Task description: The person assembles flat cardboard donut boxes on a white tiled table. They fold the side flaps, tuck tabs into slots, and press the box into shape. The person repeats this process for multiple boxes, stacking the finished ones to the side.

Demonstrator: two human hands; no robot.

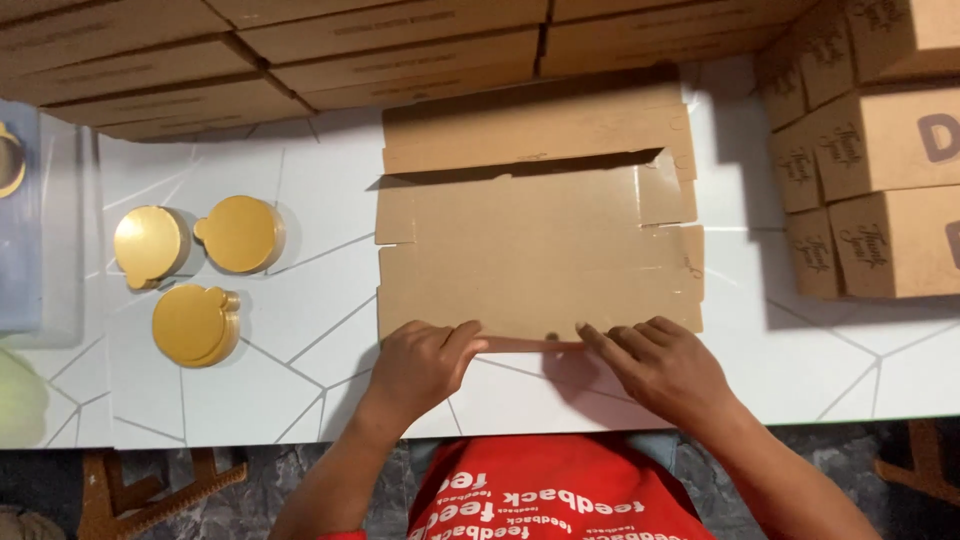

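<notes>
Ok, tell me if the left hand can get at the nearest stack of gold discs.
Probably yes. The left hand rests on the cardboard sheet's near edge, and only bare table lies between it and the nearest gold disc stack.

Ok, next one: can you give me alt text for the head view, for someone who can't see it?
Two bare hands press the near edge of a flat, unfolded cardboard box blank on a white table, left hand and right hand side by side. Three stacks of gold round cake boards lie to the left; folded brown boxes are piled on the right.
</notes>
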